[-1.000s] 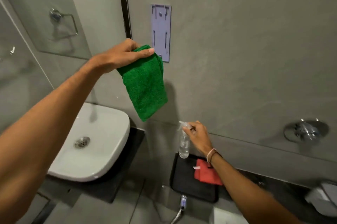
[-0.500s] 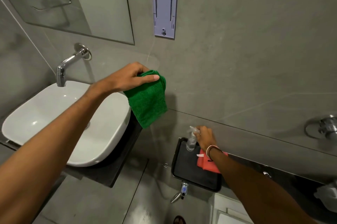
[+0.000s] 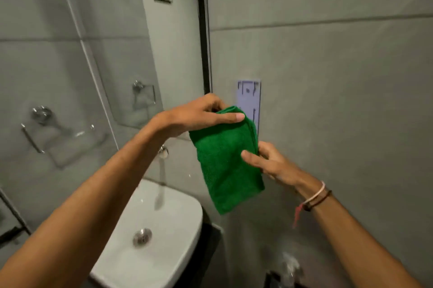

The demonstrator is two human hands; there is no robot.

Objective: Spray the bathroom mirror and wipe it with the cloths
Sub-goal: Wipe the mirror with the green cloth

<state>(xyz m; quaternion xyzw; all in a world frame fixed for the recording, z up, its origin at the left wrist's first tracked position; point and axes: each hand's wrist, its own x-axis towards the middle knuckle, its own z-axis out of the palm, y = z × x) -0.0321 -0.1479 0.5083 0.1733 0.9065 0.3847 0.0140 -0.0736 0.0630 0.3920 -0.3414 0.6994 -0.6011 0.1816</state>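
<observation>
In the head view, the person is holding a green cloth [image 3: 226,161] up in front of the grey wall [image 3: 328,76], just right of the mirror [image 3: 93,53] and above the white basin [image 3: 161,236]. The left hand [image 3: 196,116] is pinching the cloth's top edge, thumb laid flat along the front and the other fingers curled behind the fold, so the cloth is hanging down from that grip. The right hand [image 3: 269,163] is closing loosely on the cloth's right edge at mid-height, thumb lying across the front face and fingers tucked behind; how firmly it is gripping cannot be told. The step in hand appears to be readying the cloth, folding or squaring it into a pad, with wiping not yet begun. The next move is likely calling for the cloth to be carried left onto the glass and pressed flat. The cloth is looking thick, soft and napped, doubled into a long rectangle with rounded folded edges; it should be draping and bunching easily. The mirror is smooth and glossy, reflecting a towel ring, and no spray can be made out on it. The basin is glazed, with rounded corners and a metal drain [image 3: 142,236]. A flat lilac bracket [image 3: 248,98] is sitting on the matte tile behind the cloth.
</observation>
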